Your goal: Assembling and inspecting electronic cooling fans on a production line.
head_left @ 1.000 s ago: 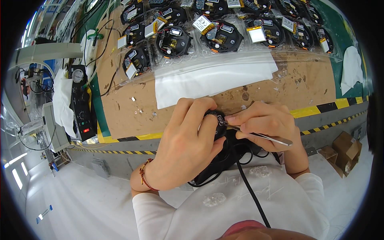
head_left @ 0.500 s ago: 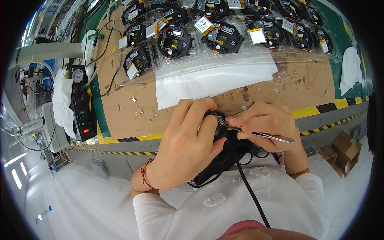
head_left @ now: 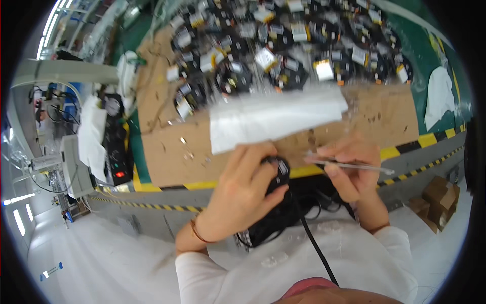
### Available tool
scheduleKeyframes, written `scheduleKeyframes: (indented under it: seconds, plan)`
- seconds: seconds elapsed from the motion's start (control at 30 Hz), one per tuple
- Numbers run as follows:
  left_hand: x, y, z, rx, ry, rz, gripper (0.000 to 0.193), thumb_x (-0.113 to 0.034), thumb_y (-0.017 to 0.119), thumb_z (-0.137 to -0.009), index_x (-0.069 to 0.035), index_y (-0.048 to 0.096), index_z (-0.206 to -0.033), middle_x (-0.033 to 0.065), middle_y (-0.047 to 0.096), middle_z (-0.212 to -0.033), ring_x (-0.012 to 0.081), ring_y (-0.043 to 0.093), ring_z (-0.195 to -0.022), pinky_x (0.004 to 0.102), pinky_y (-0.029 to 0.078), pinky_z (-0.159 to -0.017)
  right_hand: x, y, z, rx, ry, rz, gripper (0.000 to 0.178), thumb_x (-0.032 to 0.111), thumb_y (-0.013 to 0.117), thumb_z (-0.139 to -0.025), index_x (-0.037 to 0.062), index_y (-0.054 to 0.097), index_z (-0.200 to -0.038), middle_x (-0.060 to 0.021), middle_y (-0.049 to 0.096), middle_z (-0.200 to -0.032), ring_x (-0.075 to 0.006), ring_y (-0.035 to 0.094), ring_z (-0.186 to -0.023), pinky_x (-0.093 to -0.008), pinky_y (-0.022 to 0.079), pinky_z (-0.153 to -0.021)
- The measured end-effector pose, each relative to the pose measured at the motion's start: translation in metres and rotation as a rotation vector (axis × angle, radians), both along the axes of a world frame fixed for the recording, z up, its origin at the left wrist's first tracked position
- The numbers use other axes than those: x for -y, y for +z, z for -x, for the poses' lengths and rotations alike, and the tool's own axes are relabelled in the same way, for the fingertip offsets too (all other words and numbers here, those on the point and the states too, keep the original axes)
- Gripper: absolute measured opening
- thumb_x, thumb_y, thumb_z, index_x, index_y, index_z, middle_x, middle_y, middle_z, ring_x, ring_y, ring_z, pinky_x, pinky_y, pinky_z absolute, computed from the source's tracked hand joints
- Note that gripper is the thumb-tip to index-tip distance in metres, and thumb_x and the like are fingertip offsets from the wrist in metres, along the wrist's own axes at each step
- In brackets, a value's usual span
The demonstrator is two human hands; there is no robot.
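My left hand (head_left: pixel 243 192) is wrapped around a small black round device (head_left: pixel 277 175) with black cables (head_left: pixel 309 238) trailing down toward my body. My right hand (head_left: pixel 352 169) pinches a thin metal tool, like tweezers (head_left: pixel 349 164), lying nearly level with its tip pointing left at the device. Both hands sit at the near edge of a brown cardboard-covered bench (head_left: pixel 167 157). A white translucent plastic sheet (head_left: pixel 276 116) lies just beyond my hands. The picture is blurred.
Rows of several black round devices with small yellow-and-white packs (head_left: pixel 283 55) fill the far bench. A black power strip with a red light (head_left: pixel 117 152) lies at the left. A white cloth (head_left: pixel 438 96) lies on green matting at right. Cardboard boxes (head_left: pixel 438 200) stand on the floor.
My head has moved, so the view is shifted and blurred. My right hand has drawn slightly away to the right of the device, and the tweezers now lie more level.
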State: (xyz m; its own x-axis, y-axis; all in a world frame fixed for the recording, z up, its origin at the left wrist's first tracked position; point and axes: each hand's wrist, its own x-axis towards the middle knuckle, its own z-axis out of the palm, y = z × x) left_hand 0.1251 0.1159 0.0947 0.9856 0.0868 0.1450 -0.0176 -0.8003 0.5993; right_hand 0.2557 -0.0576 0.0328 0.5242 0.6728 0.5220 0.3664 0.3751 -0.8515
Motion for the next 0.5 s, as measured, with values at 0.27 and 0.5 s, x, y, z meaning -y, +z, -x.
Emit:
scheduleKeyframes:
  seconds: [0.27,0.5]
  plan:
    - [0.0,-0.008,0.002,-0.012,-0.085,0.036,0.03,-0.005,0.076,-0.059,0.001,0.054,-0.078,0.0117,0.05,-0.103,0.0305,0.05,-0.092,0.0371,0.046,-0.075,0.004,-0.01,0.001,-0.025,0.014,0.075,0.024,-0.009,0.053,-0.082,0.0021,0.043,-0.101,-0.02,0.056,-0.098,-0.0276,0.067,-0.079,-0.0342,0.056,-0.072]
    - [-0.018,0.003,-0.003,-0.035,-0.161,0.004,0.034,-0.009,0.081,-0.058,-0.004,0.056,-0.08,0.0103,0.055,-0.106,0.0284,0.054,-0.092,0.0342,0.048,-0.076,0.002,-0.017,0.001,-0.028,-0.034,0.001,0.027,0.002,0.068,-0.078,0.0058,0.052,-0.099,-0.0169,0.066,-0.095,-0.026,0.067,-0.08,-0.033,0.054,-0.066]
